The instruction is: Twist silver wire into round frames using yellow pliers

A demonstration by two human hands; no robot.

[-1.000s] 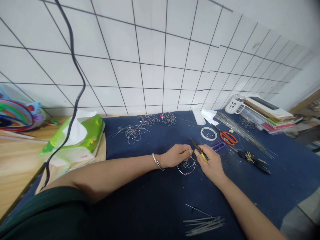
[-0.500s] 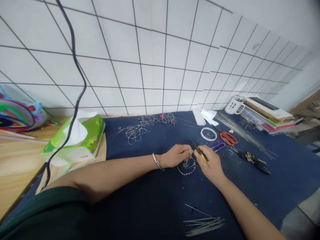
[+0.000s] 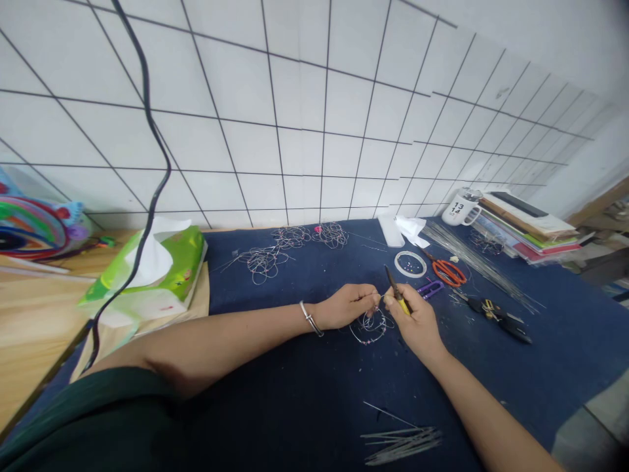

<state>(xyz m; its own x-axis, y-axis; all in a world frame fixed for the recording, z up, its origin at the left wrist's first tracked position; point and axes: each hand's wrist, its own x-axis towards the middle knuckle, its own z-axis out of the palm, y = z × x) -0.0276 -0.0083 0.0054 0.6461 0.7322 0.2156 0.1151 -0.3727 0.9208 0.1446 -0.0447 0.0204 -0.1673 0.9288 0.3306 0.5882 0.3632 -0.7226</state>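
Both my hands pinch the beaded wire piece point(image 3: 369, 326): left hand point(image 3: 345, 306) grips its top, right hand point(image 3: 414, 318) also clasps pliers point(image 3: 396, 290), their tips hard to make out.

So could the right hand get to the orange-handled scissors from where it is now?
Probably yes. The orange-handled scissors lie in the open on the blue mat, up and right of the right hand; only a purple tool lies between. But that hand already grips yellow-handled pliers.

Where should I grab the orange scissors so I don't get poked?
Take the orange scissors by their round orange handle loops, coming from the near right. The thin blades point away to the upper left, toward the white tape ring, so that end looks sharp.
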